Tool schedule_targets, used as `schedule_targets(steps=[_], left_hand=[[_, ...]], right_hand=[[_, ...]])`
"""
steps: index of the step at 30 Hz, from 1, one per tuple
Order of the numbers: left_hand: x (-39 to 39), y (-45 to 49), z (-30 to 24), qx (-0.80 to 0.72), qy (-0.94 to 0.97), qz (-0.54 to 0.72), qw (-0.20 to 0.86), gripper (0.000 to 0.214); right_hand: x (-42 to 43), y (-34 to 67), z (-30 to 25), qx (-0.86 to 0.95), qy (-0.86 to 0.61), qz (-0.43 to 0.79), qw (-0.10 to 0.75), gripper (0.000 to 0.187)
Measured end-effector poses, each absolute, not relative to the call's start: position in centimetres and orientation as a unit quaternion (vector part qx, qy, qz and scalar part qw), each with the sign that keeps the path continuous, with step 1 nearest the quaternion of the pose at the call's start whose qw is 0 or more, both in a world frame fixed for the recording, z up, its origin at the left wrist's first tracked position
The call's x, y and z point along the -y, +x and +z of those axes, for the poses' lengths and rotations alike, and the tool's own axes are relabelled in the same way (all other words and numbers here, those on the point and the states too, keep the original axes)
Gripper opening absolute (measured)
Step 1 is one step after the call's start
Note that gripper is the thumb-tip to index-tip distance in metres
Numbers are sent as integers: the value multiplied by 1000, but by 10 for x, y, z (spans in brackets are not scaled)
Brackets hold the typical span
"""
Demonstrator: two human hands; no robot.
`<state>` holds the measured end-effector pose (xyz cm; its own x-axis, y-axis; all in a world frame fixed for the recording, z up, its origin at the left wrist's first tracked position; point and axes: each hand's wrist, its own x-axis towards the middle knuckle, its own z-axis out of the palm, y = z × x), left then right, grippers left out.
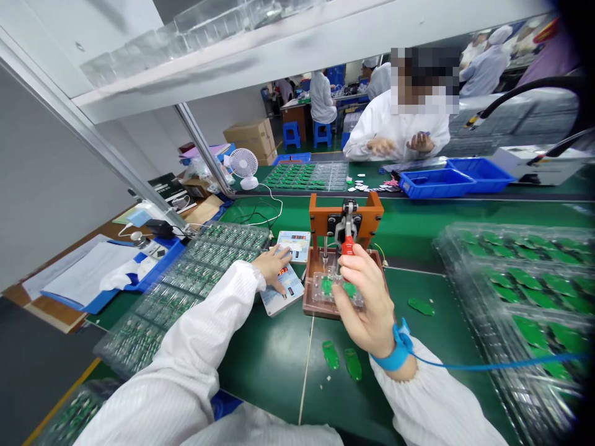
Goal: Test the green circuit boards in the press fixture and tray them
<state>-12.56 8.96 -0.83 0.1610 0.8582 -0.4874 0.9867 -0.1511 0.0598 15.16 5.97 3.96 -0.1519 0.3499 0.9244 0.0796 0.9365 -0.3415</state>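
Observation:
A brown test fixture with a red-handled lever stands on the green mat. My right hand, with a blue wrist strap, is closed around the red lever above a clear nest that holds small green boards. My left hand lies with fingers stretched out on a small white meter left of the fixture. A second meter sits just behind it.
Clear trays of green boards lie at the left and right. Loose green boards lie on the mat near me. Across the bench a person in white works beside blue bins. A small white fan stands at the back left.

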Motion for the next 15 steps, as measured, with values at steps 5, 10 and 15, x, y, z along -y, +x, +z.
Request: schedule_targets(steps=[5, 10, 15], left_hand=[[-84, -120, 9, -635, 729, -169, 190, 127], [-36, -72, 51, -633, 760, 1, 151, 63], [20, 31, 12, -375, 892, 59, 244, 15]], right_hand=[[-59, 152, 39, 752, -141, 108, 635, 57], [-58, 152, 35, 750, -155, 119, 632, 55], [-58, 151, 34, 747, -161, 106, 636, 52]])
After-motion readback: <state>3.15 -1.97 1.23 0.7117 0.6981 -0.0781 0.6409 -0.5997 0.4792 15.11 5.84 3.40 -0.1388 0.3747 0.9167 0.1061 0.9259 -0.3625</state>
